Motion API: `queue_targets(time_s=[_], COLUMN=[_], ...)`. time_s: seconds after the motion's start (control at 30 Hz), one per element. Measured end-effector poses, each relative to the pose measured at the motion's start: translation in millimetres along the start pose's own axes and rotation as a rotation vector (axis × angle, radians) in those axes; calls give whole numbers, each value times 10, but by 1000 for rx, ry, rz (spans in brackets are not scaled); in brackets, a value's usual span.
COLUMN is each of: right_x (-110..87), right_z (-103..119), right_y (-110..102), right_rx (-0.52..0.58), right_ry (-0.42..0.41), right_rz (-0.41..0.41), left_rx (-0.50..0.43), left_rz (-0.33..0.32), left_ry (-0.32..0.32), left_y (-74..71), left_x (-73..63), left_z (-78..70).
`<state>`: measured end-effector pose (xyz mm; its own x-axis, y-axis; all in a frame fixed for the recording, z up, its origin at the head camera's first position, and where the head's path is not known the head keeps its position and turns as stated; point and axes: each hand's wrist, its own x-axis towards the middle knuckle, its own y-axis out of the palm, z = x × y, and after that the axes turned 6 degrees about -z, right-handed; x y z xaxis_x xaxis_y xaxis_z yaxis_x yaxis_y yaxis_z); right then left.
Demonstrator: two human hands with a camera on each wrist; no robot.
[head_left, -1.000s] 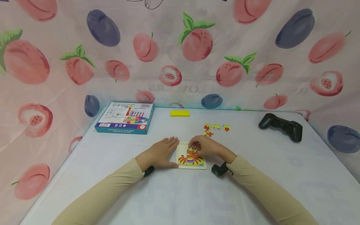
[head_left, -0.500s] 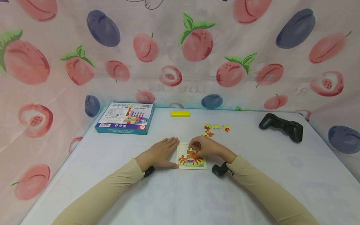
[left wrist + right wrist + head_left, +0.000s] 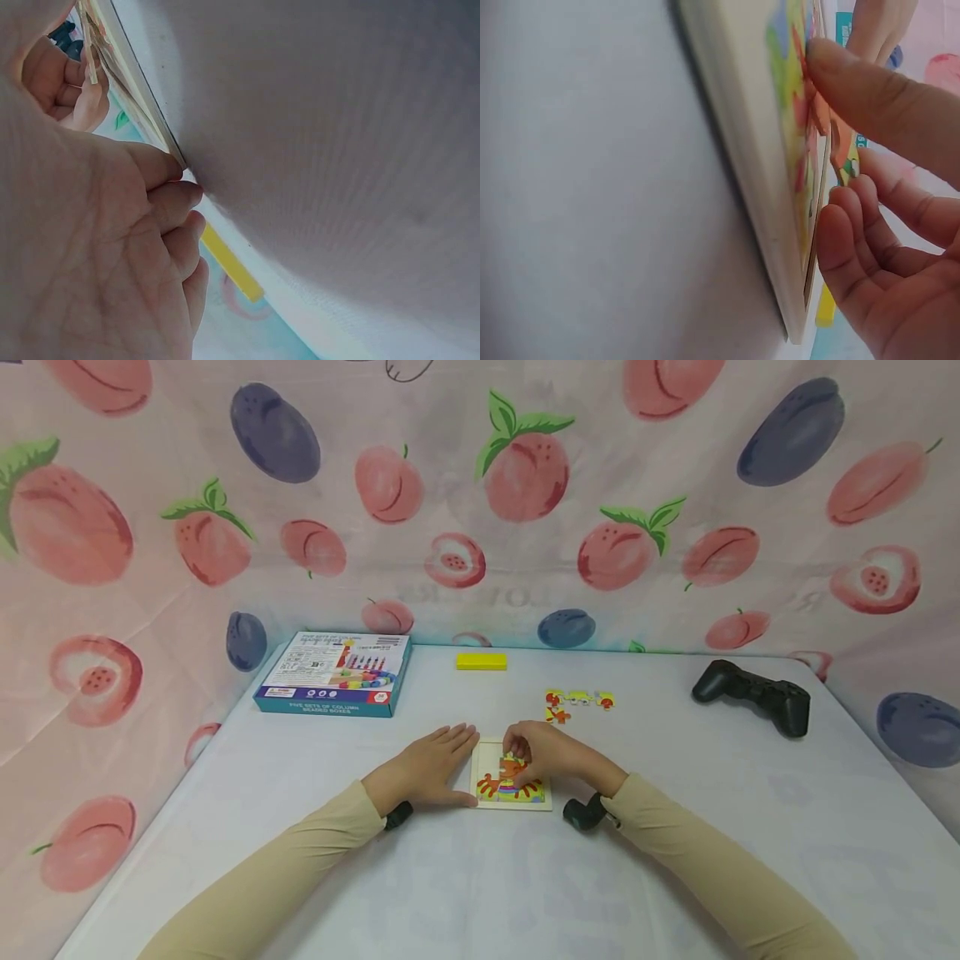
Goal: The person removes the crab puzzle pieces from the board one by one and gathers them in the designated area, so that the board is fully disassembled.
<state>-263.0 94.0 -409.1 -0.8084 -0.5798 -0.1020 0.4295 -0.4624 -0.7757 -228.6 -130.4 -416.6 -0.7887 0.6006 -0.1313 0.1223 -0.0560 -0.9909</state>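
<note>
A small wooden jigsaw board (image 3: pixel 486 750) with a pale frame lies between my hands. Its picture, a red crab on yellow, fills the near part; pale bare wood shows at the upper left. My left hand (image 3: pixel 427 768) lies along the board's left edge with fingers extended and thumb at the near corner. Over the board, my right hand (image 3: pixel 551 750) pinches an orange and yellow puzzle piece (image 3: pixel 842 150), which stands tilted above the picture in the right wrist view. The right thumb reaches down over the laid pieces, and the fingers hide part of the picture.
Several loose puzzle pieces (image 3: pixel 579 699) lie beyond the right hand. A yellow block (image 3: pixel 482 662) sits near the back edge, a flat toy box (image 3: pixel 333 672) at back left, and a black game controller (image 3: pixel 750 695) at back right. A fruit-print cloth hangs behind.
My right thumb has shifted slightly nearer to me over the picture while that hand stays at the piece. The left hand keeps its place at the board's edge.
</note>
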Motion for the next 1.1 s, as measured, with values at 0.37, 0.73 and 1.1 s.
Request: queue_targets(time_s=[0.37, 0.73, 1.1], right_x=[-12, 4, 13], right_z=[-42, -92, -151], right_y=[-4, -29, -39], right_rx=[72, 105, 123], right_ry=[-28, -35, -109], right_rz=[-3, 15, -8], left_rx=[-13, -16, 4], left_rz=[0, 7, -20], left_ry=[5, -2, 12], left_y=[-30, -12, 15], left_x=[-7, -8, -5], left_z=[-13, -7, 4])
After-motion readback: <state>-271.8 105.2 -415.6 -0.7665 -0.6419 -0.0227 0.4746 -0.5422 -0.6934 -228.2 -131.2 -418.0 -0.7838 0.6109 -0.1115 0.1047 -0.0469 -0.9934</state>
